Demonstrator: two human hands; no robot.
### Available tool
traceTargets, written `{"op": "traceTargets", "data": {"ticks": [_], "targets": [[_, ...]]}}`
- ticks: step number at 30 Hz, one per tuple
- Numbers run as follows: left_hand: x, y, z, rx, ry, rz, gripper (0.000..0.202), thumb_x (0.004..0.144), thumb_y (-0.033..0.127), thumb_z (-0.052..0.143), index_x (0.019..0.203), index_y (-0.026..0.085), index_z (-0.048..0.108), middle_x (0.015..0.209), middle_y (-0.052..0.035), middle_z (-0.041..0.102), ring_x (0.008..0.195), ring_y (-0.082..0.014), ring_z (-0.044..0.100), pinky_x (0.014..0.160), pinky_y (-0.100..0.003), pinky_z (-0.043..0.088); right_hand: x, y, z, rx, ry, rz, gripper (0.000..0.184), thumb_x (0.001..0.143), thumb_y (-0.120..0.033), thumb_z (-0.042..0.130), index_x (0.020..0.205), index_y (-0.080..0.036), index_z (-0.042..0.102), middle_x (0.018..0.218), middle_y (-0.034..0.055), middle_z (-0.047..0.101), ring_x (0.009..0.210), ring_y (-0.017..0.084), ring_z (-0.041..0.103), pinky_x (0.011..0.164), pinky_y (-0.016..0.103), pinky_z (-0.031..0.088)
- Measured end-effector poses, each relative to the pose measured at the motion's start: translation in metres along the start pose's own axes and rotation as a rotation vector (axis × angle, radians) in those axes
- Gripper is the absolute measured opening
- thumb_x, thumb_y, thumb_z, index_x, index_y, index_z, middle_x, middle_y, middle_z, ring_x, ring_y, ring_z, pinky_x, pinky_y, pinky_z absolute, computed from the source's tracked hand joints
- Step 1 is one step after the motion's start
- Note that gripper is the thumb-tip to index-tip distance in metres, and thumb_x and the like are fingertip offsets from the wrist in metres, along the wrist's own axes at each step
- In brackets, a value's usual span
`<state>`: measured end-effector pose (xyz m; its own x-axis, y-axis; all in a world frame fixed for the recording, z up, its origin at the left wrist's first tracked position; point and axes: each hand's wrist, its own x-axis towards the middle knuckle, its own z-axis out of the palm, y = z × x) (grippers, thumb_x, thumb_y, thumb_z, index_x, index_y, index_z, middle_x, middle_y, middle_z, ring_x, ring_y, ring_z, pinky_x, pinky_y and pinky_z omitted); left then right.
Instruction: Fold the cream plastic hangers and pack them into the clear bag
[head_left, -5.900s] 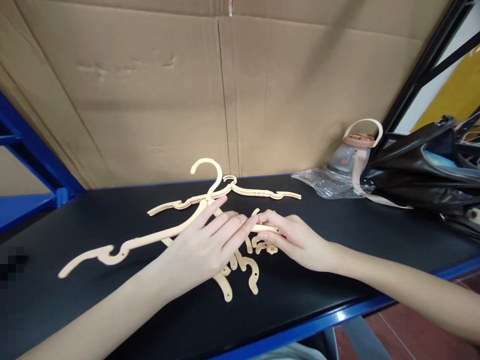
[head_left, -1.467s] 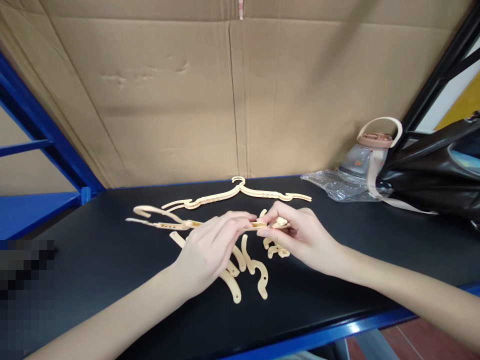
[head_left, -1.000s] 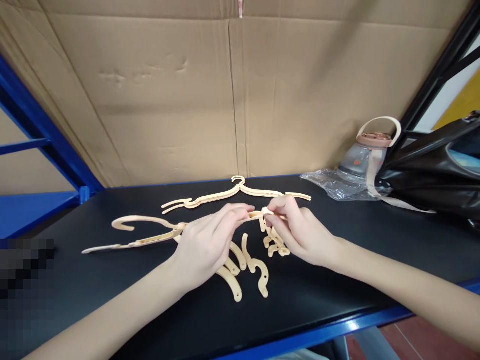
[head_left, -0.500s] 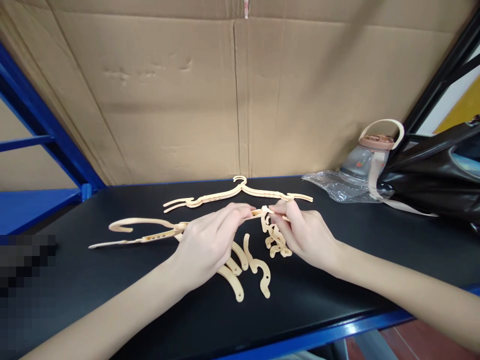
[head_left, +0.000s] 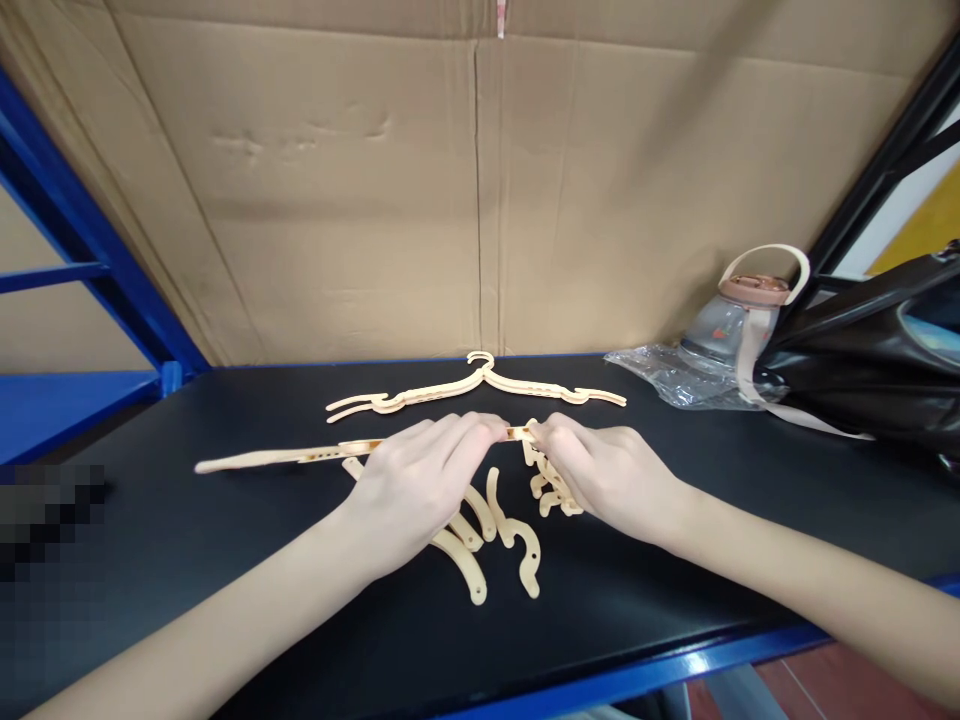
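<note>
Hanger [head_left: 262, 459] apparently within left hand [head_left: 427, 480]

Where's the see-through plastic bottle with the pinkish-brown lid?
In the head view, the see-through bottle stands at the back right of the black tabletop, just left of the shiny black bag.

Slim cream slotted hanger [head_left: 292, 456], edge-on and nearly level, partly hidden in the hands [head_left: 433, 482]
</note>
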<state>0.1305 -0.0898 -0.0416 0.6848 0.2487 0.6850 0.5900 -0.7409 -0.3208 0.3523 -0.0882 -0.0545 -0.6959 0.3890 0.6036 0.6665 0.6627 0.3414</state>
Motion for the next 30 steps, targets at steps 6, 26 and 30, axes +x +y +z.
{"op": "traceTargets", "data": {"ticks": [6,26,30], "targets": [[0.000,0.000,0.000,0.026,-0.044,0.042,0.028,0.092,0.002,0.032,0.103,0.012,0.056,0.097,-0.0063,0.070,0.085,-0.0165,0.067,0.074,-0.028,0.052,0.004,0.014,-0.007,0.225,-0.182,0.011,0.016,0.097,-0.017,0.034,0.085,-0.020,0.043,0.065,-0.0011,0.055,0.045,0.011,0.045,0.043,0.025,0.024],[-0.005,0.003,0.011,-0.128,-0.104,-0.200,0.025,0.090,0.004,0.040,0.111,0.014,0.050,0.098,-0.0038,0.067,0.086,-0.0139,0.066,0.076,-0.020,0.051,-0.001,0.002,0.011,-0.080,-0.039,0.079,0.016,0.088,-0.004,0.035,0.084,-0.018,0.041,0.061,-0.0024,0.054,0.038,0.011,0.047,0.039,0.024,0.018],[-0.007,0.003,0.013,-0.114,-0.115,-0.172,0.025,0.092,0.006,0.039,0.114,0.014,0.049,0.104,-0.0055,0.066,0.093,-0.0153,0.065,0.081,-0.023,0.051,0.000,0.007,0.009,-0.042,-0.123,0.017,0.020,0.084,0.001,0.033,0.089,-0.017,0.042,0.068,-0.0005,0.054,0.041,0.011,0.048,0.040,0.024,0.018]]}}
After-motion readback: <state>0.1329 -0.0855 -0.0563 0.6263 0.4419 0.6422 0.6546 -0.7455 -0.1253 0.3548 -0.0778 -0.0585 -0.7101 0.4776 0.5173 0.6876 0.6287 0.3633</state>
